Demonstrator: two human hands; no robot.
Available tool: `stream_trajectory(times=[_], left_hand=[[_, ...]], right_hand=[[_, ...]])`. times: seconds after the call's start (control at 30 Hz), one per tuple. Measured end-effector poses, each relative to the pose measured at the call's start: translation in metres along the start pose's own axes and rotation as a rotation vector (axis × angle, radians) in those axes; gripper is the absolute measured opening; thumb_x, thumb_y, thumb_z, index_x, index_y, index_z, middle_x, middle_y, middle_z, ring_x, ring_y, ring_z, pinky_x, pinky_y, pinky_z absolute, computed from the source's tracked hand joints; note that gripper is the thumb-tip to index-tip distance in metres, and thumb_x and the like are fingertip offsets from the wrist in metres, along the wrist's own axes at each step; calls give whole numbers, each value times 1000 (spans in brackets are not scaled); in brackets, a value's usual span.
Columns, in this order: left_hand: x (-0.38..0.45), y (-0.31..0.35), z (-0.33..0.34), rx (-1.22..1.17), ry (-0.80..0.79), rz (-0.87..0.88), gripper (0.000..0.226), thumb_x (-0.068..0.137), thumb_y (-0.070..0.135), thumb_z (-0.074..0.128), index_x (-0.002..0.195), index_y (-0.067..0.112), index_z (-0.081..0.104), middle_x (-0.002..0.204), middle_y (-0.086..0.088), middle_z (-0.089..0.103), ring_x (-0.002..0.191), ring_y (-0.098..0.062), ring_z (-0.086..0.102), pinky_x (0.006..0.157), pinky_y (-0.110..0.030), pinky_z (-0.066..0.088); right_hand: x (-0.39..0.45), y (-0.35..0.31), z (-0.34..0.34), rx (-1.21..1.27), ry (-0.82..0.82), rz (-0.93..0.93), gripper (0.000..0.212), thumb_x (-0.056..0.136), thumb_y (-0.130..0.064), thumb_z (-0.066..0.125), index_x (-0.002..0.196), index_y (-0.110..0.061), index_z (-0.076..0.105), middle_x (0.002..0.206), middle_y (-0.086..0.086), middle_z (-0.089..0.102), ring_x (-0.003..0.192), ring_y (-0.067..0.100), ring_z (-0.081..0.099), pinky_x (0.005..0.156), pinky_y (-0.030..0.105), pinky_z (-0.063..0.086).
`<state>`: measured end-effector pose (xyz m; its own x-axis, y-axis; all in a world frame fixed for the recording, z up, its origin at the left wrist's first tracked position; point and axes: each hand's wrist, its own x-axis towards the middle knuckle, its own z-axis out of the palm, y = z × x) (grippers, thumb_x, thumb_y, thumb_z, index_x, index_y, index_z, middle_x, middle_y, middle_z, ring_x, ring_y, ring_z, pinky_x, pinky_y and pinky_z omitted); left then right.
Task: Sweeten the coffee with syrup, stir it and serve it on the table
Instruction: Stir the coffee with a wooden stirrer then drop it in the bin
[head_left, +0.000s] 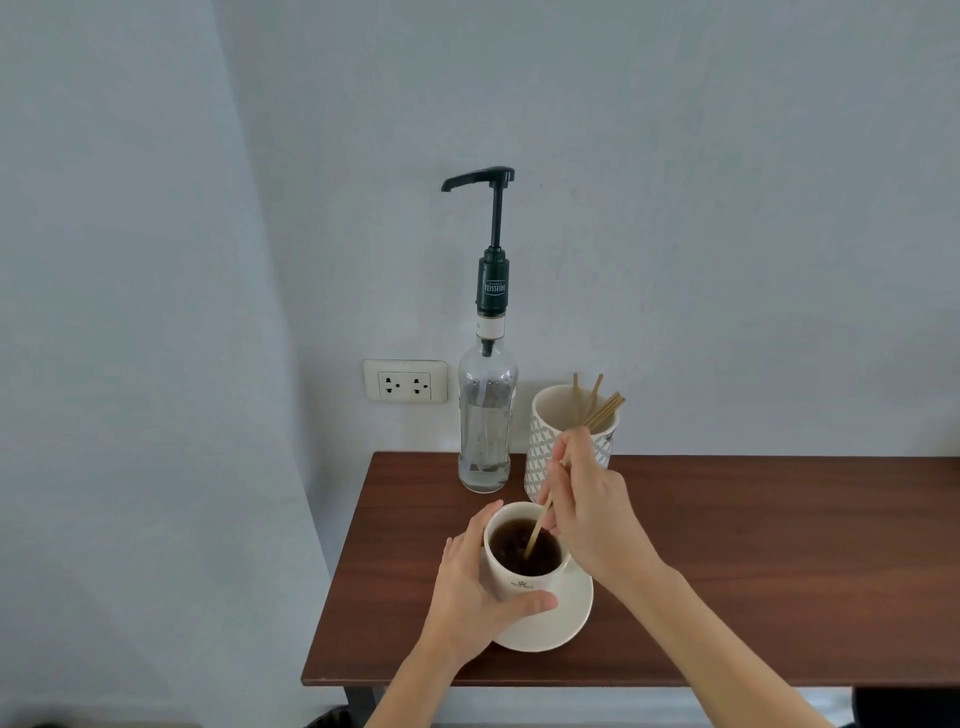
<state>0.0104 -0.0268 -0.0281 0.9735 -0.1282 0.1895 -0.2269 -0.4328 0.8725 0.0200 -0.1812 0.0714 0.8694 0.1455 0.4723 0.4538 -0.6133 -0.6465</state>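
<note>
A white cup (519, 582) of dark coffee stands on a white saucer (563, 621) near the table's front left. My left hand (470, 597) wraps around the cup's left side. My right hand (589, 506) pinches a thin wooden stir stick (535, 532) whose lower end dips into the coffee. Behind the cup, against the wall, stands a clear glass syrup bottle (487, 421) with a dark pump (493, 218) on top, its spout pointing left.
A patterned white holder (545, 447) with several more wooden sticks stands right of the bottle. The dark wooden table (753, 571) stretches to the right. A wall socket (405, 387) sits left of the bottle. The table's left edge is close to the cup.
</note>
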Motion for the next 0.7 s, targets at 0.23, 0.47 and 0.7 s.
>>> stream_trajectory(times=[0.23, 0.47, 0.7], left_hand=[[-1, -1, 1, -44, 10, -35, 108, 46, 67, 89, 137, 55, 33, 139, 31, 46, 136, -3, 38, 115, -45, 37], [-6, 0, 1, -90, 45, 12, 89, 60, 78, 72, 136, 53, 33, 150, 17, 39, 143, -4, 30, 118, -36, 30], [-13, 0, -22, -212, 329, -87, 48, 99, 50, 44, 144, 33, 43, 146, 19, 46, 135, 5, 40, 118, -32, 34]], right_hand=[[-13, 5, -27, 11, 186, -103, 21, 102, -8, 42, 96, -26, 35, 72, -1, 63, 56, 16, 66, 52, 24, 57], [-17, 13, -34, 106, 260, -2, 10, 102, -11, 41, 96, -17, 37, 72, 2, 67, 59, 14, 68, 50, 15, 53], [-20, 4, -44, 499, 480, 303, 22, 106, -12, 37, 93, -29, 39, 79, 16, 70, 49, 17, 69, 61, 41, 63]])
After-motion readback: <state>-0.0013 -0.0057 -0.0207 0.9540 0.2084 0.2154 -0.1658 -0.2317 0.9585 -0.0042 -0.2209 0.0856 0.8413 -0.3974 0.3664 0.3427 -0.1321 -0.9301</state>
